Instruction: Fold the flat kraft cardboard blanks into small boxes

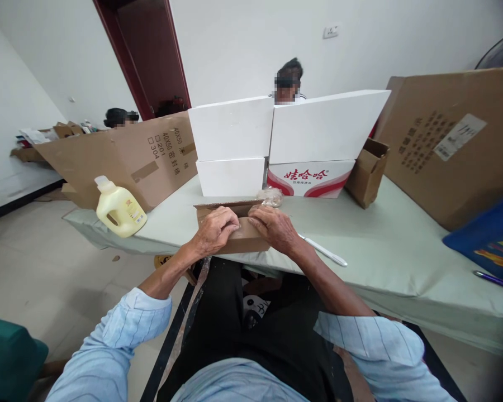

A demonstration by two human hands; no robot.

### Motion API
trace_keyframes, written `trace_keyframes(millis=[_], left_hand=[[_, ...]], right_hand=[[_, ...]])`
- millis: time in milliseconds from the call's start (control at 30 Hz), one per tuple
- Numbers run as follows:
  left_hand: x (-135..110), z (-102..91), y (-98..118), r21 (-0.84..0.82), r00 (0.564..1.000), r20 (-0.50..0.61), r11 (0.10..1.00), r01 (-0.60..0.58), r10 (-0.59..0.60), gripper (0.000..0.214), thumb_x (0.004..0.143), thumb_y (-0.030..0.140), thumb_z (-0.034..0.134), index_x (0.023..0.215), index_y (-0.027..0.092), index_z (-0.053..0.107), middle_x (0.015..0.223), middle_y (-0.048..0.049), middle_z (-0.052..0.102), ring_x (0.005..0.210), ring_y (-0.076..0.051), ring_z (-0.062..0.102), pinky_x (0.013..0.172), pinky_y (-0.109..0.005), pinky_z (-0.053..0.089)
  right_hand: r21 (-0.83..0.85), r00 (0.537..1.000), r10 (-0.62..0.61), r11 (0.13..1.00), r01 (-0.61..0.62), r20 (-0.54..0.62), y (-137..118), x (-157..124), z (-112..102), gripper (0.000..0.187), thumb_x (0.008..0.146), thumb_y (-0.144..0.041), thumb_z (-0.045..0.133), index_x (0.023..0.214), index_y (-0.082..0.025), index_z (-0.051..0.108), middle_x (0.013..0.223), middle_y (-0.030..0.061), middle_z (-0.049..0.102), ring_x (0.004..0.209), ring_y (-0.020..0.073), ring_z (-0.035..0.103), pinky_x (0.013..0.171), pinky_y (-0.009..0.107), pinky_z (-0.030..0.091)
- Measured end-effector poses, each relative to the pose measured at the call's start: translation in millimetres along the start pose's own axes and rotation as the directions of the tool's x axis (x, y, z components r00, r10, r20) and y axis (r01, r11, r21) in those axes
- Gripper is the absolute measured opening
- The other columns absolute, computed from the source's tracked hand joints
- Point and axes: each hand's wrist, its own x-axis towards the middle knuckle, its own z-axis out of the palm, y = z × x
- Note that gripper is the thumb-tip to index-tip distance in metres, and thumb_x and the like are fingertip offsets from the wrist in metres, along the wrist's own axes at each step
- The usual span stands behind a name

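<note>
Carton [235, 231], small and brown, sits at the near edge of the bench [385, 245], right in front of me, with both hands on it. My left hand [213, 229] is curled over the top left part, fingers bent and pressing on the flap; my right hand [274, 226] lies flat across the top right part, fingers pointing left toward the other hand. Neither is closed round it; both press down from above. I judge it light and fairly stiff: thin corrugated board that should hold its shape at the edges but give in the middle of a flap. The surface looks dry and matte, so not slippery. I would take it by the two short ends, near the corners, where the board is strongest. A strip of clear tape [193, 301] hangs from under my left hand down past the bench edge. A white knife [323, 250] lies just right of my right wrist.
</note>
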Motion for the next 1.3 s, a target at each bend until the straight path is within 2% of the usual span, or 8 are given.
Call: trace_keyframes(millis=[167, 400, 500, 633, 767, 900, 1100, 1300], left_hand=[[6.3, -28.9, 7.3, -0.316, 0.96, -0.089, 0.922, 0.225, -0.265, 0.013, 0.094, 0.029, 0.067, 0.086, 0.019, 0.068, 0.082, -0.0039, 0.072, 0.076, -0.018, 0.066, 0.072, -0.032, 0.055], [27.2, -70.8, 8.7, -0.443, 0.917, -0.255, 0.88, 0.17, -0.305, 0.02, 0.083, 0.034, 0.083, 0.083, 0.016, 0.073, 0.079, -0.0028, 0.074, 0.072, -0.013, 0.067, 0.071, -0.026, 0.058], [37.3, -80.5, -10.2, -0.426, 0.901, -0.29, 0.886, 0.182, -0.324, 0.019, 0.081, 0.033, 0.082, 0.082, 0.016, 0.073, 0.078, -0.0028, 0.075, 0.071, -0.013, 0.066, 0.07, -0.025, 0.058], [50.8, -75.9, -64.4, -0.412, 0.885, -0.232, 0.865, 0.285, -0.402, 0.021, 0.077, 0.035, 0.079, 0.079, 0.015, 0.072, 0.076, -0.0027, 0.074, 0.07, -0.013, 0.066, 0.068, -0.025, 0.057], [64.2, -39.5, -127.1, -0.333, 0.835, -0.052, 0.797, 0.503, -0.548, 0.019, 0.071, 0.033, 0.074, 0.072, 0.016, 0.067, 0.067, -0.0006, 0.069, 0.063, -0.012, 0.061, 0.061, -0.023, 0.053], [78.8, 19.4, -171.0, -0.284, 0.806, 0.061, 0.764, 0.58, -0.589, 0.013, 0.067, 0.028, 0.068, 0.067, 0.016, 0.064, 0.06, 0.0005, 0.064, 0.058, -0.012, 0.057, 0.055, -0.023, 0.049], [116.4, 103.5, -200.2, -0.225, 0.83, 0.183, 0.799, 0.558, -0.528, 0.008, 0.068, 0.023, 0.062, 0.065, 0.016, 0.063, 0.059, 0.0033, 0.058, 0.057, -0.01, 0.051, 0.057, -0.022, 0.043], [168.1, 160.6, -215.7, -0.182, 0.883, 0.2, 0.87, 0.459, -0.424, 0.01, 0.075, 0.022, 0.059, 0.07, 0.016, 0.065, 0.065, 0.0033, 0.061, 0.065, -0.012, 0.053, 0.063, -0.024, 0.041]], right_hand=[[0.072, 1.0, 0.014, 0.997, -0.015, 0.014, 2.4, -0.3, -2.4, 0.025, 0.108, -0.028, 0.05, 0.095, -0.022, 0.071, 0.1, 0.0068, 0.075, 0.094, 0.0221, 0.066, 0.081, 0.032, 0.042], [0.096, 1.0, 0.007, 0.995, -0.006, -0.018, 5.8, -0.9, -1.9, 0.024, 0.108, -0.028, 0.05, 0.091, -0.021, 0.065, 0.099, 0.0063, 0.074, 0.089, 0.0205, 0.064, 0.076, 0.031, 0.039], [0.039, 0.999, -0.034, 0.999, 0.036, -0.04, 2.3, -13.1, -6.9, 0.029, 0.111, -0.031, 0.047, 0.088, -0.022, 0.061, 0.091, 0.0057, 0.07, 0.082, 0.0198, 0.061, 0.074, 0.032, 0.038], [-0.06, 0.989, -0.12, 0.992, 0.115, -0.082, -14.1, -45.3, -14.3, 0.031, 0.113, -0.03, 0.045, 0.086, -0.022, 0.057, 0.085, 0.0054, 0.068, 0.077, 0.0195, 0.059, 0.075, 0.032, 0.04], [-0.102, 0.974, -0.186, 0.98, 0.174, -0.128, -29.7, -77.4, -12.0, 0.028, 0.112, -0.023, 0.047, 0.085, -0.022, 0.056, 0.081, 0.0034, 0.066, 0.074, 0.0184, 0.059, 0.075, 0.033, 0.04], [-0.073, 0.973, -0.157, 0.987, 0.146, -0.168, -34.8, -91.3, -9.4, 0.025, 0.111, -0.018, 0.049, 0.087, -0.021, 0.056, 0.083, 0.0035, 0.066, 0.076, 0.0179, 0.059, 0.073, 0.033, 0.038], [0.006, 0.978, -0.116, 0.993, 0.119, -0.172, -28.1, -97.5, -19.1, 0.02, 0.108, -0.012, 0.05, 0.091, -0.021, 0.056, 0.083, 0.0028, 0.065, 0.075, 0.0176, 0.057, 0.071, 0.033, 0.036], [0.077, 0.982, -0.048, 0.995, 0.063, -0.181, -16.8, -105.4, -28.0, 0.018, 0.104, -0.008, 0.052, 0.093, -0.02, 0.057, 0.082, 0.0033, 0.064, 0.074, 0.0179, 0.058, 0.071, 0.033, 0.04]])
